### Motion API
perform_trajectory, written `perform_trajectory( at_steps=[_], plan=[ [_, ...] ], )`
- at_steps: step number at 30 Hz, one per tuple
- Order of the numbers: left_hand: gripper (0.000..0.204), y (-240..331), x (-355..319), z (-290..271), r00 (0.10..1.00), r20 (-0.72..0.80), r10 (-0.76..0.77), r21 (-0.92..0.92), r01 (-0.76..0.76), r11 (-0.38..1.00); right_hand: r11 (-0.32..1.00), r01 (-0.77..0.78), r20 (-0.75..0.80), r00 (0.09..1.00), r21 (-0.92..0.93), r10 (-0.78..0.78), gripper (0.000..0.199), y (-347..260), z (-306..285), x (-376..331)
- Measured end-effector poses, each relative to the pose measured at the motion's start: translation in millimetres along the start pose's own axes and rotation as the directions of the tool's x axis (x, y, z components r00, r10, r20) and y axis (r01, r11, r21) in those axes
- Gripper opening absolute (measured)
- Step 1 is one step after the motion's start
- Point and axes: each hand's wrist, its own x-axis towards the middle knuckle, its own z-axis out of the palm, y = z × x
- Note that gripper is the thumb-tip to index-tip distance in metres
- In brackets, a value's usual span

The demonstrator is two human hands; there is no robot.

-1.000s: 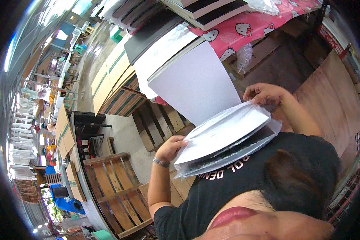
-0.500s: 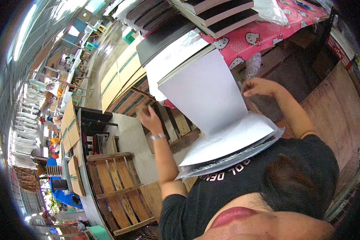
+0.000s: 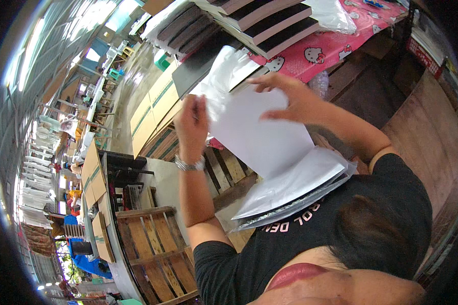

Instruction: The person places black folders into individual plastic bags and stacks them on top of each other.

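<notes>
My left hand (image 3: 192, 129), with a metal watch on its wrist, is closed at the edge of a shiny clear plastic sleeve (image 3: 220, 89), which stands up crumpled over a white stack. My right hand (image 3: 285, 99) hovers over the far part of a large white sheet (image 3: 267, 129), thumb and fingers spread, nothing seen between them. The sheet slopes down towards my body. Against my chest, its near end meets a pile of white and dark flat pieces in plastic sleeves (image 3: 295, 185). Whether my right fingertips touch the sheet I cannot tell.
Black-topped thick stacks (image 3: 285, 30) and a dark flat board (image 3: 201, 63) lie on the table with a pink patterned cloth (image 3: 310, 56). Flattened cardboard boxes (image 3: 155, 109) stand beyond on the left. A wooden pallet (image 3: 155, 244) is at lower left. Brown boarding (image 3: 417, 132) stands at right.
Both hands have moved from beside the white sheet up to its far end. The clear plastic there is now raised and crumpled next to my left hand, which has closed.
</notes>
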Motion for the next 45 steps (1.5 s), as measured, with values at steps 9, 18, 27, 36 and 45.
perform_trajectory(
  at_steps=[9, 18, 27, 36, 45],
  plan=[
    [0.022, 69, -80, -61, 0.734, 0.376, -0.566, -0.417, 0.679, 0.604, 0.579, -0.582, 0.688, 0.724, 0.572, 0.047, 0.018, -27, 5, -1],
    [0.017, 26, -62, 20, 0.692, 0.430, -0.580, -0.716, 0.652, 0.247, 0.839, -0.385, 0.279, 0.915, 0.384, 0.291, 0.020, 17, -4, 23],
    [0.008, 13, -61, 46, 0.711, 0.420, -0.564, -0.754, 0.619, 0.219, 0.823, -0.439, 0.224, 0.897, 0.360, 0.380, 0.039, 31, -14, 24],
    [0.019, 9, -73, 54, 0.775, 0.274, -0.569, -0.905, 0.409, 0.121, 0.756, -0.481, 0.162, 0.873, 0.445, 0.461, 0.015, 44, 15, 20],
    [0.024, 15, -79, 58, 0.812, 0.170, -0.558, -0.934, 0.314, 0.172, 0.680, -0.532, 0.111, 0.821, 0.504, 0.560, 0.020, 52, 39, 2]
  ],
)
